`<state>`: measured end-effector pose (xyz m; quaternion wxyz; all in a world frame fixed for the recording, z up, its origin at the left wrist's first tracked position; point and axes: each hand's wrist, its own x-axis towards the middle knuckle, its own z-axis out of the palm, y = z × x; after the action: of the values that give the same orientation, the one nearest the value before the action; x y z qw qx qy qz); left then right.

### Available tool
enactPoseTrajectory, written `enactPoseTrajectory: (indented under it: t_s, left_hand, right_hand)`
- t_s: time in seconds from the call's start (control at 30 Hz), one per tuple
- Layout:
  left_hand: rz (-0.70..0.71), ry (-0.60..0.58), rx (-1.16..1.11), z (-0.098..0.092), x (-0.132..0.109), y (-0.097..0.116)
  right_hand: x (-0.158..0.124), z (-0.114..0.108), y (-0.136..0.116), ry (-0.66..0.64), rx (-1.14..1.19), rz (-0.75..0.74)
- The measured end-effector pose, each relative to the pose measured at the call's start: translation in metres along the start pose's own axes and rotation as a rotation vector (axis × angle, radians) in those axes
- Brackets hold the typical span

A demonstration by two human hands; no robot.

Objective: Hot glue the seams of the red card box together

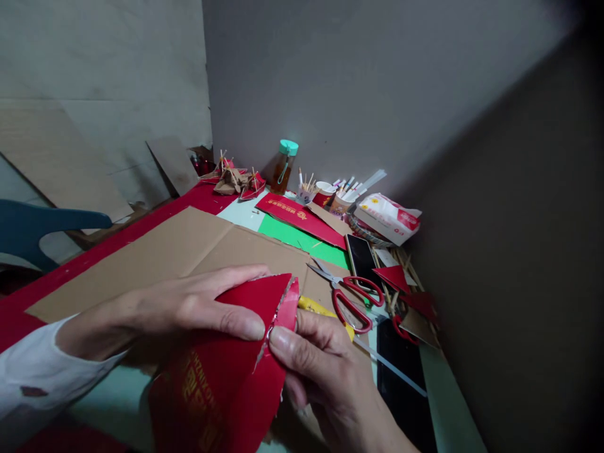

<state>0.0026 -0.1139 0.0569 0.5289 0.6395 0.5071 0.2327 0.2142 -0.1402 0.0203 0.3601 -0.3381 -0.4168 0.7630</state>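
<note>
Both hands hold a folded piece of red cardboard (221,371) with gold lettering, low in the middle of the view. My left hand (202,308) grips its upper left side, thumb lying on the red face beside a seam. On the other side, my right hand (325,365) pinches the seam's right edge between thumb and fingers. The two thumb tips nearly meet at the seam, where something shiny shows. A yellow glue gun (318,306) lies just behind my right hand, a pale glue stick (391,367) stretching out near it. Red-handled scissors (346,289) rest beyond, blades partly apart.
Flat brown cardboard (189,242) covers much of the table. Behind stand a bottle (283,167), cups of sticks and markers (342,201), and a tissue pack (389,217). A phone (361,258) and red scraps (394,277) lie right. Small red cardboard models (252,185) sit far left.
</note>
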Motion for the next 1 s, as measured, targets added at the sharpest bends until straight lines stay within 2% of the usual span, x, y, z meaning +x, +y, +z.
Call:
enactPoseTrajectory:
  t_s: [0.17,0.27,0.37,0.53,0.63,0.7,0.87,1.0]
  left_hand:
    - [-0.039,-0.048,-0.102,-0.003,0.021,-0.003]
    - [-0.103,-0.042,-0.254,-0.002,0.021,-0.006]
    - [-0.169,-0.058,-0.291,-0.002,0.018,-0.006]
    - [-0.123,-0.108,-0.268,-0.001,0.018,-0.004]
    - [-0.142,-0.166,-0.312,0.001,0.017,-0.001]
    - [-0.136,-0.166,-0.302,0.002,0.016,0.001]
    - [0.002,-0.134,-0.234,0.007,0.015,0.000]
    - [-0.012,-0.159,-0.169,0.006,0.016,-0.008]
  right_hand:
    - [0.004,-0.006,0.000,-0.023,-0.031,0.087]
    - [0.002,-0.009,-0.003,-0.059,-0.034,0.152]
    - [-0.001,-0.011,-0.005,-0.093,-0.071,0.133]
    - [-0.001,-0.008,-0.003,-0.115,-0.027,0.087]
    - [0.000,-0.006,0.001,-0.103,-0.015,0.074]
    - [0.000,-0.007,0.005,-0.081,-0.018,0.083]
    - [-0.002,-0.008,0.014,-0.047,0.002,0.103]
    - [-0.005,-0.006,0.010,-0.034,-0.039,0.115]
